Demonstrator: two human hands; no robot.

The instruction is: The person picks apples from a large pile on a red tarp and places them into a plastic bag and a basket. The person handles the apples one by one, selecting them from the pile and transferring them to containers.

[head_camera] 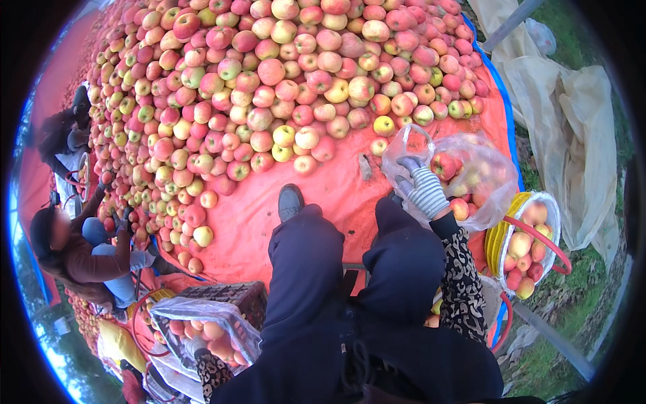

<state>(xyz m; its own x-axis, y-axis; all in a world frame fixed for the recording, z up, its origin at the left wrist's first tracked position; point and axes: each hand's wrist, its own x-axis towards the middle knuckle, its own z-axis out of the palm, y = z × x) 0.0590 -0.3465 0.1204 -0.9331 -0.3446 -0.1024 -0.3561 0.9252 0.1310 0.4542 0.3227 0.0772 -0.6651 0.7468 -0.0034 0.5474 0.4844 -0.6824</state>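
My right hand (424, 187), in a grey striped glove, is at the left side of a clear plastic bag of apples (477, 171), its fingers by the bag's handle; whether they grip the film is unclear. To my left, my left hand (196, 345), gloved too, reaches into a plastic-lined crate of apples (212, 331); its fingers are partly hidden, so a hold on an apple cannot be made out. A large heap of apples (272, 73) spreads over the red tarp (242, 217) before my feet.
A yellow basket of apples with a red handle (497, 242) stands right of the bag. Behind the lined crate is a dark plastic crate (247, 298). A seated co-worker (96, 257) handles apples at the left; another person is farther off. Metal poles (555, 338) cross the right side.
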